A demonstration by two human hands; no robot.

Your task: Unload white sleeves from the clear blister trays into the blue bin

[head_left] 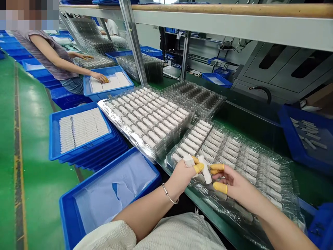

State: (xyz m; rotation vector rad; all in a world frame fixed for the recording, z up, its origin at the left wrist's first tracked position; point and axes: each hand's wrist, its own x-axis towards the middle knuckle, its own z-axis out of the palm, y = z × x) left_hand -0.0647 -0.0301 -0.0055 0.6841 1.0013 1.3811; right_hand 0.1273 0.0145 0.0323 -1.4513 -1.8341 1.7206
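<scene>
My left hand (183,172), with yellow finger cots on its fingertips, is closed on small white oblong parts. One white part (205,171) stands out from the fingertips, and another white piece (188,160) shows above the hand. Just to the right, my right hand (230,182) has thumb and fingers apart, also in yellow cots, close beside the protruding part. Whether it touches the part I cannot tell. Under both hands lies a clear plastic blister tray (229,137) with rows of white parts in its pockets. My forearms cover some of the near pockets.
A stack of filled clear trays (148,118) stands to the left, with more clear trays (197,95) behind. A blue bin (63,205) lined with paper and a stack of blue bins (53,139) stand at left. Another person's hand (100,77) reaches into a blue bin beyond.
</scene>
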